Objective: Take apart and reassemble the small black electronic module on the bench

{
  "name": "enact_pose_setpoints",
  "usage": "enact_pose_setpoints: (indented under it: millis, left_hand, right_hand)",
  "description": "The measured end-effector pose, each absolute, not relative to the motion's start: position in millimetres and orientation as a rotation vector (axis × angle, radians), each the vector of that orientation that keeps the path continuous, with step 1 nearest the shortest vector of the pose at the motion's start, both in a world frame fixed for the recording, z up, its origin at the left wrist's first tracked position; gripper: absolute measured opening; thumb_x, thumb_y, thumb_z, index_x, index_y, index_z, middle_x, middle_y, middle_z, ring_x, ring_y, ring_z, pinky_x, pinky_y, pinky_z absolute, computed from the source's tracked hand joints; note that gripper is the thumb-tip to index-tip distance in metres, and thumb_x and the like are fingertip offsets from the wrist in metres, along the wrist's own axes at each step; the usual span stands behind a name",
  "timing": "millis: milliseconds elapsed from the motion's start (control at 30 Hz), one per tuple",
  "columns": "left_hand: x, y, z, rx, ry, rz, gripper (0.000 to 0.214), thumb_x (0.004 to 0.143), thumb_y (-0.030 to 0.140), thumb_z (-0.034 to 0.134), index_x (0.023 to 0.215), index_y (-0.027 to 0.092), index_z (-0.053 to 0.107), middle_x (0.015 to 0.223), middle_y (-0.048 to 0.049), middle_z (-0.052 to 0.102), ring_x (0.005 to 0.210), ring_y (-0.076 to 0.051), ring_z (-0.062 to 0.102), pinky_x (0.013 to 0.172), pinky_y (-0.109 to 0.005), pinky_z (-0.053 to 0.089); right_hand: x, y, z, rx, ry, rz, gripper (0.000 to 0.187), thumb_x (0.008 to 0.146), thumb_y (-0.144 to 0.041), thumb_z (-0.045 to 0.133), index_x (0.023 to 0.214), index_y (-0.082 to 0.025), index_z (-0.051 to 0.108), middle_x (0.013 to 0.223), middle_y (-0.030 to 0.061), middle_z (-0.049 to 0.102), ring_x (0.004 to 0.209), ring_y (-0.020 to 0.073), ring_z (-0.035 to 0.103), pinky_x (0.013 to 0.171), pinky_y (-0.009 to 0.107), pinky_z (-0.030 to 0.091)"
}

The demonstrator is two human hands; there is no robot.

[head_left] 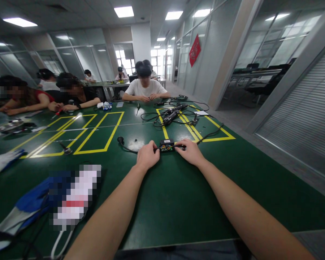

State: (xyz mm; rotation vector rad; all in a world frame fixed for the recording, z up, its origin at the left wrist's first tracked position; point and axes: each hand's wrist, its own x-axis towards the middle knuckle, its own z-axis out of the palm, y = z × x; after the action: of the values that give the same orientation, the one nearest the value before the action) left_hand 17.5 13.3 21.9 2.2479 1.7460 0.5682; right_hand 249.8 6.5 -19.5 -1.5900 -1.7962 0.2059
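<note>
Midway along the near part of the table lies a small black electronic box (166, 142). Its casing looks opened, with a circuit board and orange and green parts showing, and a white label on the black piece behind. My left hand (148, 155) pinches its left end, where a black cable with a plug (120, 140) runs off to the left. My right hand (190, 151) is closed at its right end, over the start of another black cable (211, 133). The fingertips of both hands are partly hidden, so the exact contact is unclear.
On the green table (184, 202) are yellow tape outlines, a pile of black adapters and cables (172, 116), a screwdriver (138, 108), a blue-and-white glove (32, 196) and a blurred pale item (77, 196). A person in a white shirt (144, 88) sits opposite; others sit left.
</note>
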Motion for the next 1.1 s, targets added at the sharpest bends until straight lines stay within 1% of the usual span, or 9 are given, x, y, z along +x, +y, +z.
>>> enact_pose_setpoints:
  millis: [133, 267, 467, 567, 733, 833, 933, 1100]
  left_hand:
    - [18, 13, 22, 2.243, 1.761, 0.549, 0.010, 0.098, 0.032, 0.063, 0.105, 0.025, 0.067, 0.106, -0.0098, 0.080, 0.102, -0.030, 0.074, 0.085, -0.038, 0.055]
    - [17, 16, 20, 2.251, 1.739, 0.581, 0.010, 0.098, 0.029, 0.062, 0.106, 0.024, 0.068, 0.107, -0.0091, 0.079, 0.102, -0.028, 0.073, 0.088, -0.038, 0.054]
    - [18, 18, 18, 2.376, 1.675, 0.621, 0.010, 0.099, 0.023, 0.061, 0.102, 0.024, 0.070, 0.112, -0.0086, 0.076, 0.112, -0.027, 0.068, 0.100, -0.039, 0.051]
    - [19, 16, 19, 2.394, 1.700, 0.604, 0.014, 0.100, 0.024, 0.060, 0.108, 0.025, 0.072, 0.118, -0.0089, 0.075, 0.119, -0.029, 0.065, 0.104, -0.042, 0.049]
    - [18, 14, 19, 2.456, 1.603, 0.564, 0.033, 0.104, 0.021, 0.053, 0.129, 0.028, 0.074, 0.127, -0.0089, 0.074, 0.125, -0.028, 0.063, 0.109, -0.042, 0.048]
    - [17, 16, 18, 2.473, 1.557, 0.563, 0.037, 0.105, 0.019, 0.050, 0.129, 0.028, 0.077, 0.126, -0.0092, 0.074, 0.122, -0.027, 0.064, 0.109, -0.041, 0.049]
    - [18, 18, 16, 2.467, 1.552, 0.585, 0.036, 0.105, 0.020, 0.051, 0.127, 0.028, 0.079, 0.124, -0.0093, 0.075, 0.120, -0.027, 0.065, 0.110, -0.041, 0.050]
    - [17, 20, 12, 2.491, 1.534, 0.590, 0.037, 0.106, 0.019, 0.048, 0.127, 0.024, 0.078, 0.123, -0.0113, 0.076, 0.118, -0.029, 0.065, 0.107, -0.044, 0.052]
  right_hand:
    - [249, 6, -18, -1.568, -1.826, 0.216, 0.018, 0.092, -0.026, 0.072, 0.107, -0.027, 0.083, 0.102, 0.0052, 0.076, 0.092, 0.0227, 0.071, 0.090, 0.038, 0.055]
    - [249, 6, -17, -1.579, -1.866, 0.182, 0.022, 0.096, -0.025, 0.068, 0.111, -0.029, 0.084, 0.104, 0.0057, 0.075, 0.093, 0.0230, 0.069, 0.092, 0.039, 0.053]
    - [247, 7, -21, -1.624, -1.956, 0.108, 0.029, 0.102, -0.027, 0.062, 0.123, -0.034, 0.082, 0.117, 0.0083, 0.076, 0.109, 0.0275, 0.067, 0.095, 0.043, 0.049]
    - [246, 7, -22, -1.659, -1.970, 0.117, 0.033, 0.104, -0.028, 0.059, 0.128, -0.035, 0.080, 0.123, 0.0081, 0.077, 0.112, 0.0286, 0.066, 0.094, 0.043, 0.047]
    - [244, 5, -19, -1.654, -1.976, 0.104, 0.033, 0.103, -0.027, 0.059, 0.129, -0.034, 0.079, 0.124, 0.0087, 0.077, 0.111, 0.0289, 0.066, 0.094, 0.043, 0.047]
    - [243, 4, -16, -1.663, -1.979, 0.111, 0.033, 0.102, -0.024, 0.058, 0.127, -0.032, 0.079, 0.123, 0.0089, 0.078, 0.111, 0.0293, 0.067, 0.096, 0.046, 0.048]
    - [242, 3, -14, -1.660, -2.001, 0.118, 0.032, 0.102, -0.022, 0.057, 0.124, -0.030, 0.079, 0.122, 0.0093, 0.078, 0.112, 0.0297, 0.067, 0.098, 0.047, 0.048]
    - [243, 4, -15, -1.635, -2.011, 0.110, 0.030, 0.102, -0.022, 0.058, 0.121, -0.028, 0.080, 0.122, 0.0086, 0.079, 0.110, 0.0284, 0.068, 0.099, 0.045, 0.049]
